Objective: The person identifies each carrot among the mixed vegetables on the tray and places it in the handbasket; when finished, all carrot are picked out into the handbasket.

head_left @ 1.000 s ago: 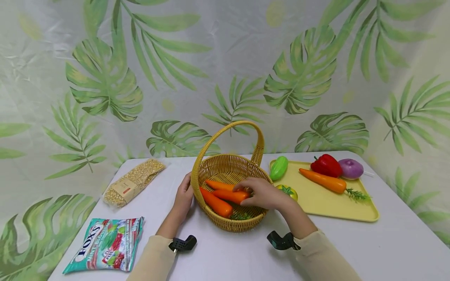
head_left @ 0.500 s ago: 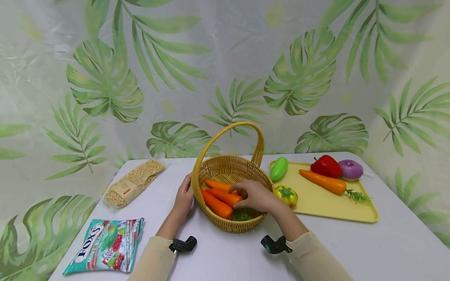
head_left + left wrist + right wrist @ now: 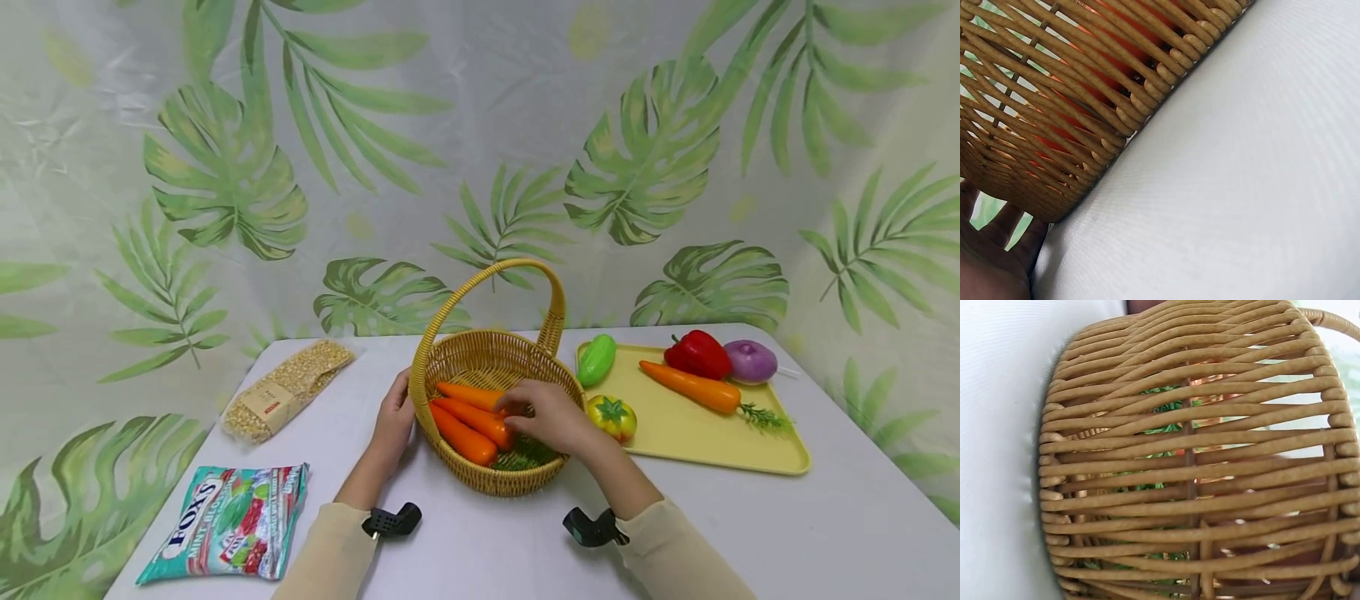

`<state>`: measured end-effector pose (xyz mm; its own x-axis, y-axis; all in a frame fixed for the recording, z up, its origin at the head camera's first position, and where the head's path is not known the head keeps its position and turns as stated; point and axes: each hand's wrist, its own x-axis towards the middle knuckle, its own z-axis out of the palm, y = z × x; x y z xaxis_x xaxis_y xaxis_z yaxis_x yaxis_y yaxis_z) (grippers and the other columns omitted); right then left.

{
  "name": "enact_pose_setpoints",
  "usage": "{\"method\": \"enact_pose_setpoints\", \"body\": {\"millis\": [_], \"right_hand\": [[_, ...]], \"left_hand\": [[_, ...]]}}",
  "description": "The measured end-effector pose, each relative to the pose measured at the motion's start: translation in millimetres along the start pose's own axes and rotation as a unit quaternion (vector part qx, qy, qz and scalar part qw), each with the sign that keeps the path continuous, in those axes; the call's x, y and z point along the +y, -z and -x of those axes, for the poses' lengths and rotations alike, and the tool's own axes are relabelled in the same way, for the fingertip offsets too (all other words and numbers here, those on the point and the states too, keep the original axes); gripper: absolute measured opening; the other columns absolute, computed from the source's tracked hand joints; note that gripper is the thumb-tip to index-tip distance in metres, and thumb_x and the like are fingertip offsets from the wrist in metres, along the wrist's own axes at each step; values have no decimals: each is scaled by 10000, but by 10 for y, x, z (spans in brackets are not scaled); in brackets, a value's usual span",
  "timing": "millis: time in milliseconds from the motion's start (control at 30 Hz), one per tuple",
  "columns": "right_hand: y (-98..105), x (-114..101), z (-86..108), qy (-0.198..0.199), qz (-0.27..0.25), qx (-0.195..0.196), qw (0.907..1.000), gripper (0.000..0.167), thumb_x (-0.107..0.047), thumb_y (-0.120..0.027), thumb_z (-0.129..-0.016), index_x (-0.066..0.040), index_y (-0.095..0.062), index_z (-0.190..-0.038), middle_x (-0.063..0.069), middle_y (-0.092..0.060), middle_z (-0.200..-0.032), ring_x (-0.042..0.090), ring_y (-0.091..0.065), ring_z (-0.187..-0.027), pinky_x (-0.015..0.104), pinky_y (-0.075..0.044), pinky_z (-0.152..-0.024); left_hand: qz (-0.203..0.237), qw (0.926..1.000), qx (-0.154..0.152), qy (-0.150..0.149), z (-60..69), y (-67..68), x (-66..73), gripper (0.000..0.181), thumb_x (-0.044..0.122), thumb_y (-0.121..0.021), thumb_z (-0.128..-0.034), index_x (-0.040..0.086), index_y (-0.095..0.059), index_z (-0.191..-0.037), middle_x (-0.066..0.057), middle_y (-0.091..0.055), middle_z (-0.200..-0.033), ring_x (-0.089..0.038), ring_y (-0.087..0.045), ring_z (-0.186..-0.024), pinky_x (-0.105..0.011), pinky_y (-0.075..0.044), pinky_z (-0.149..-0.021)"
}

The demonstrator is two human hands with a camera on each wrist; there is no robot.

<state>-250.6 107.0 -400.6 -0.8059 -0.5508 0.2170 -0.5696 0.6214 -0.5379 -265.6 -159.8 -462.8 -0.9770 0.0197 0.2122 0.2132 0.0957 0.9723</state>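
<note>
A wicker basket (image 3: 487,483) with a tall arched handle stands mid-table. Inside lie orange carrots (image 3: 462,435) with green tops (image 3: 525,456), side by side. My left hand (image 3: 393,417) rests against the basket's outer left side; in the left wrist view its fingers (image 3: 1002,224) are spread and touch the weave. My right hand (image 3: 546,414) reaches in over the right rim, fingers curled over the thick ends of the carrots; it seems to grip the rear carrot (image 3: 471,395), whose end it hides. In the right wrist view the woven wall (image 3: 1197,469) covers most of that hand.
A yellow tray (image 3: 697,437) at right holds a carrot (image 3: 690,387), red pepper (image 3: 697,354), purple onion (image 3: 750,361) and green vegetable (image 3: 597,361). A yellow-green tomato (image 3: 612,418) sits between basket and tray. Left are a corn-kernel bag (image 3: 287,392) and a candy bag (image 3: 228,521).
The middle carrot's thick end has swung toward the front carrot, so they lie closer together. My right hand shifted slightly left within the basket. My left hand stays against the basket.
</note>
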Motion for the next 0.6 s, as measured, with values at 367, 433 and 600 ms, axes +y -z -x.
{"method": "enact_pose_setpoints", "body": {"millis": [367, 433, 600], "right_hand": [[0, 49, 119, 505, -616, 1195, 9896, 217, -24, -617, -944, -152, -757, -1050, -52, -739, -1027, 115, -679, -946, 289, -589, -840], [4, 60, 133, 548, -867, 1371, 9852, 262, 16, -592, -942, -161, -759, -1040, -50, -743, -1017, 115, -683, -947, 272, -587, -844], [62, 68, 173, 752, -1506, 1567, 9732, 305, 57, -550, -949, -146, -751, -1058, 7, -744, -1029, 158, -689, -957, 283, -587, -853]], "left_hand": [[5, 10000, 23, -69, -10, -2, -64, 378, 261, -465, -1065, 188, -503, -1434, -69, -500, -1500, -185, -400, -1423, -447, -289, -1220], [20, 10000, 5, -39, -12, -1, -60, 380, 255, -459, -1067, 185, -498, -1439, -65, -495, -1505, -178, -395, -1424, -444, -284, -1222], [101, 9999, -40, 85, -19, 9, -25, 394, 229, -448, -1071, 153, -479, -1456, -92, -473, -1521, -189, -376, -1434, -434, -273, -1227]]}}
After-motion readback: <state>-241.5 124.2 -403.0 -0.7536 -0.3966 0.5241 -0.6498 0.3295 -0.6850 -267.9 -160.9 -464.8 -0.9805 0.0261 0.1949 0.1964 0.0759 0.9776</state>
